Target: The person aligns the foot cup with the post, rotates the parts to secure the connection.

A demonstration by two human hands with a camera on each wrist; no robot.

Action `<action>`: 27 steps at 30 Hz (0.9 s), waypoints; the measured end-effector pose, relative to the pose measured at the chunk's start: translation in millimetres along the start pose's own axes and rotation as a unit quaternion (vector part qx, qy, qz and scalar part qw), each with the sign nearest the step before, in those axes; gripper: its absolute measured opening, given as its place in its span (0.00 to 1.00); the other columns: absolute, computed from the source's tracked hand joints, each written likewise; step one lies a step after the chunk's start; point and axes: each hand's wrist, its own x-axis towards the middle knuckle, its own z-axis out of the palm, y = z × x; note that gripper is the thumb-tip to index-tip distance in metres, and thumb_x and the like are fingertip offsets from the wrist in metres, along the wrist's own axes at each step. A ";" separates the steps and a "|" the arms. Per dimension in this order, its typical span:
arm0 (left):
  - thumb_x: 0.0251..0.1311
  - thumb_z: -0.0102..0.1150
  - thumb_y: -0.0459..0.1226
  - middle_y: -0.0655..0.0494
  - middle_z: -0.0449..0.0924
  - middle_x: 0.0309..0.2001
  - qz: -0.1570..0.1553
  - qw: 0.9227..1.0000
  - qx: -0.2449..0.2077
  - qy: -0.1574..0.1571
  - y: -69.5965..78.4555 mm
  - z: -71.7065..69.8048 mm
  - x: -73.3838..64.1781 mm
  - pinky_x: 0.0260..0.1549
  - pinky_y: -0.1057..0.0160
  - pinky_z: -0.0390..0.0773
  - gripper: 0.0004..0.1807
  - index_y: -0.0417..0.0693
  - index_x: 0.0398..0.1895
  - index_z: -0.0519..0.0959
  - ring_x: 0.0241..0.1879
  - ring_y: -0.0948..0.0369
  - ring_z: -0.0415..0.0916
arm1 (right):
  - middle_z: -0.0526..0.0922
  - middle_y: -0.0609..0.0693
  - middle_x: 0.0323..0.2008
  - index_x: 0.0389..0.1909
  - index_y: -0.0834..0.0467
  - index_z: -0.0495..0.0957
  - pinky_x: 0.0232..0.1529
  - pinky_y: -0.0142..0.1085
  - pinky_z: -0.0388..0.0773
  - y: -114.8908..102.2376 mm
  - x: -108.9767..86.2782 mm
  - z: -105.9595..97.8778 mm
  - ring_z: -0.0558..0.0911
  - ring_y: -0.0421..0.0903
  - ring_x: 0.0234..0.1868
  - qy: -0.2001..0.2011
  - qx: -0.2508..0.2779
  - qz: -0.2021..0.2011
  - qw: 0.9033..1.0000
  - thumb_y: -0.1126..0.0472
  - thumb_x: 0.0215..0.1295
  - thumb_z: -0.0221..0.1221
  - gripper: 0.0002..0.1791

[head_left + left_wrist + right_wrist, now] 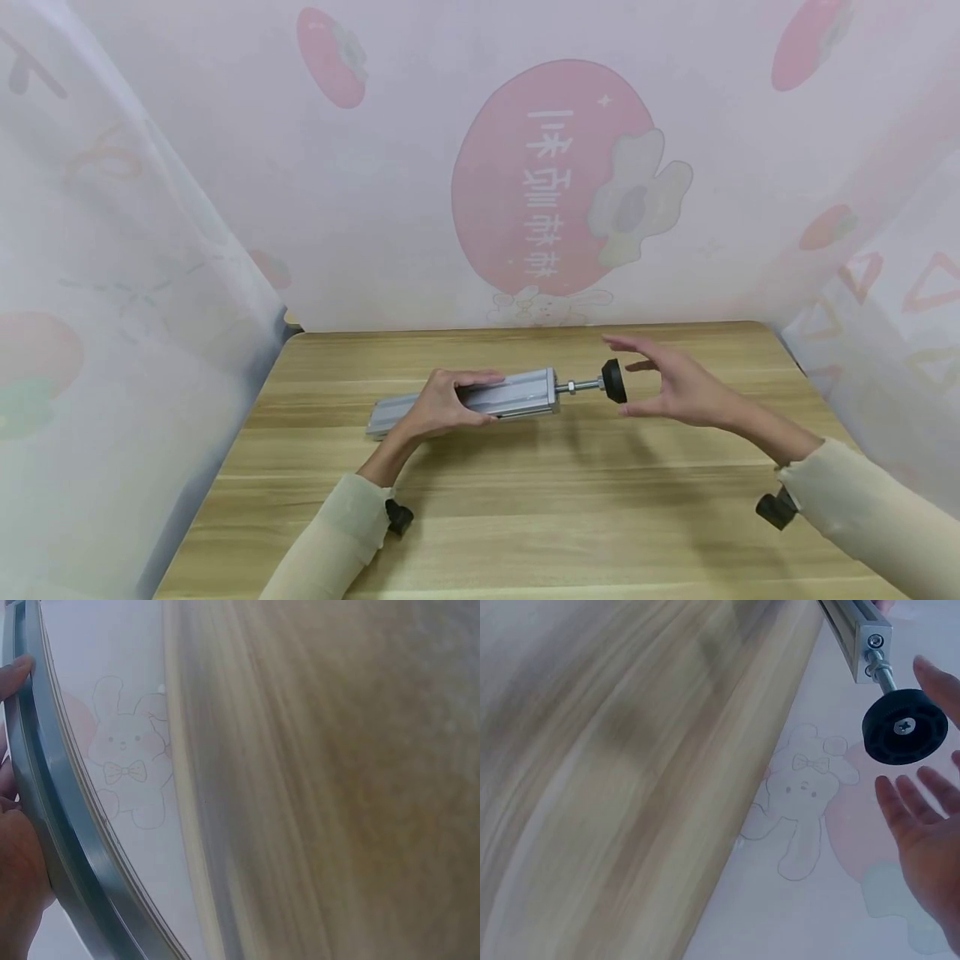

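My left hand (438, 407) grips a silver aluminium extrusion bar (521, 393), thumb on the near side and fingers on the far side. From the bar's right end sticks a threaded rod (583, 386) with nuts, ending in a round black levelling foot (615, 381). My right hand (686, 392) is spread just to the right of the foot, thumb and fingers apart. In the right wrist view a gap shows between the fingertips (891, 791) and the foot (905, 726), whose underside has a central screw. The left wrist view shows the grooved bar (60, 802) close up.
Beneath the bar lies a wood-grain table (495, 517), with shadows of the hands and bar on it. A pale printed curtain (390, 208) hangs behind the table's far edge and along both sides. Each wrist carries a small black camera mount (400, 517).
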 end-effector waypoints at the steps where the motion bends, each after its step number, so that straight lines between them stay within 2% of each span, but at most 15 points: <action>1: 0.42 0.86 0.32 0.52 0.87 0.59 0.001 1.000 0.002 0.000 -0.4 -0.3 0.0 0.62 0.59 0.80 0.32 0.49 0.57 0.89 0.61 0.54 0.84 | 0.71 0.58 0.75 0.79 0.60 0.64 0.62 0.41 0.81 0.1 0.4 -0.7 0.74 0.50 0.72 0.002 -0.014 -0.026 1.000 0.64 0.50 0.82 0.55; 5: 0.43 0.86 0.34 0.52 0.87 0.59 0.007 1.000 0.008 0.001 -1.4 -0.9 -0.1 0.61 0.61 0.80 0.32 0.50 0.58 0.89 0.60 0.55 0.84 | 0.69 0.55 0.76 0.79 0.63 0.64 0.65 0.30 0.76 1.3 3.0 -2.4 0.72 0.42 0.73 0.007 -0.053 -0.111 0.992 0.69 0.44 0.84 0.59; 8: 0.43 0.86 0.36 0.52 0.87 0.59 0.010 1.000 0.009 0.002 -1.6 -1.2 -0.2 0.61 0.62 0.80 0.32 0.50 0.58 0.89 0.60 0.55 0.84 | 0.70 0.51 0.76 0.76 0.65 0.67 0.65 0.28 0.75 3.2 4.2 -1.9 0.73 0.40 0.72 0.014 -0.059 -0.142 0.988 0.72 0.40 0.84 0.57; 11: 0.43 0.86 0.36 0.51 0.87 0.59 0.012 1.000 0.008 0.002 -0.8 -1.3 0.1 0.61 0.62 0.80 0.32 0.50 0.58 0.89 0.60 0.55 0.84 | 0.73 0.52 0.74 0.73 0.67 0.71 0.61 0.31 0.79 5.8 4.2 -0.3 0.75 0.38 0.70 0.018 -0.052 -0.151 0.987 0.74 0.40 0.83 0.53; 13: 0.43 0.86 0.36 0.51 0.87 0.58 0.011 1.000 0.007 0.002 -0.5 -1.4 0.3 0.61 0.61 0.80 0.32 0.50 0.58 0.89 0.60 0.55 0.85 | 0.76 0.54 0.71 0.70 0.68 0.73 0.58 0.35 0.83 7.4 3.8 0.9 0.77 0.39 0.69 0.018 -0.045 -0.148 0.988 0.75 0.42 0.83 0.50; 16: 0.43 0.86 0.35 0.52 0.87 0.59 0.006 1.000 0.003 -0.001 0.3 -1.8 0.6 0.61 0.60 0.80 0.33 0.51 0.58 0.89 0.60 0.55 0.84 | 0.81 0.57 0.65 0.67 0.69 0.75 0.52 0.42 0.86 9.4 3.5 2.8 0.82 0.46 0.64 0.021 -0.040 -0.138 0.989 0.76 0.44 0.81 0.45; 20: 0.43 0.86 0.35 0.53 0.87 0.59 0.003 1.000 0.000 -0.003 0.3 -2.0 0.8 0.62 0.60 0.80 0.32 0.51 0.58 0.89 0.61 0.55 0.84 | 0.85 0.59 0.59 0.65 0.67 0.77 0.47 0.46 0.88 10.6 2.8 4.3 0.87 0.54 0.56 0.026 -0.023 -0.102 0.994 0.75 0.46 0.81 0.42; 27: 0.43 0.86 0.34 0.51 0.87 0.58 0.013 1.000 -0.006 0.000 -0.5 -2.0 -0.5 0.62 0.61 0.79 0.32 0.48 0.58 0.89 0.61 0.54 0.84 | 0.87 0.57 0.55 0.64 0.63 0.79 0.47 0.42 0.88 10.0 0.8 6.3 0.88 0.48 0.52 0.026 0.044 -0.024 0.998 0.70 0.54 0.79 0.35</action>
